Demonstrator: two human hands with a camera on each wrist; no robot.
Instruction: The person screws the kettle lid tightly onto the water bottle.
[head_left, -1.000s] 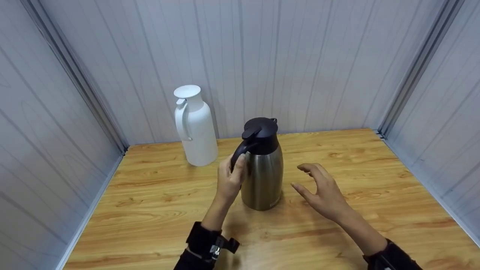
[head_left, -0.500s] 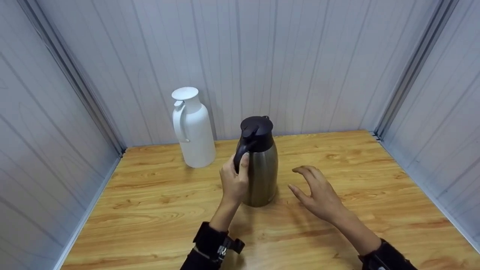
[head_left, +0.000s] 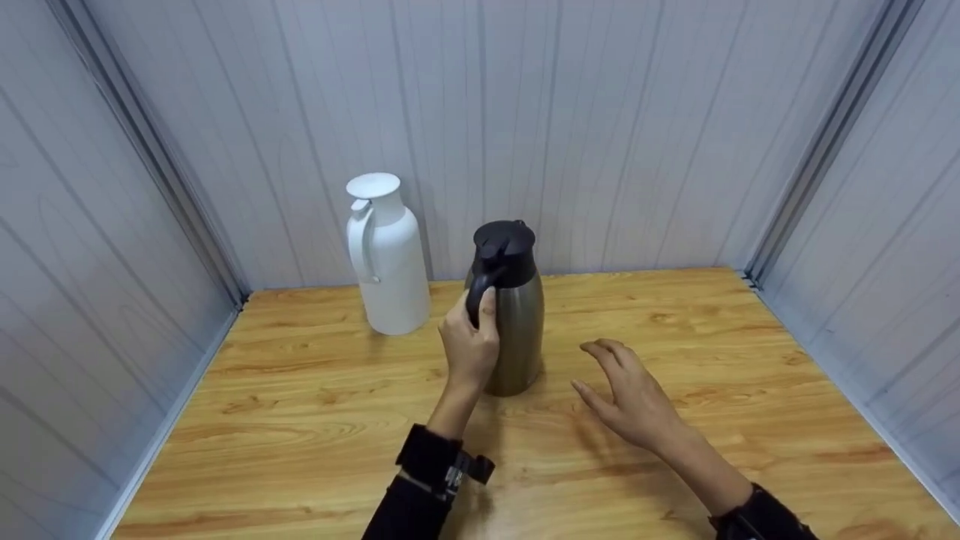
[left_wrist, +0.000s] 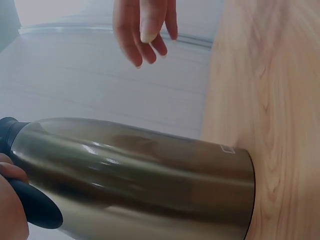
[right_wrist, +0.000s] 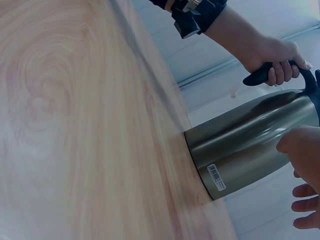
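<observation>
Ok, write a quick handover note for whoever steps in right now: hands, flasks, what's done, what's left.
Left hand: grips the steel flask's black handle.
Right hand: open, holds nothing, hovers over the table right of the flask.
Steel flask: upright on the table, lid on.
White flask: upright at the back left, untouched.
Done: handle gripped.
Left: probably lifting or moving the steel flask.
</observation>
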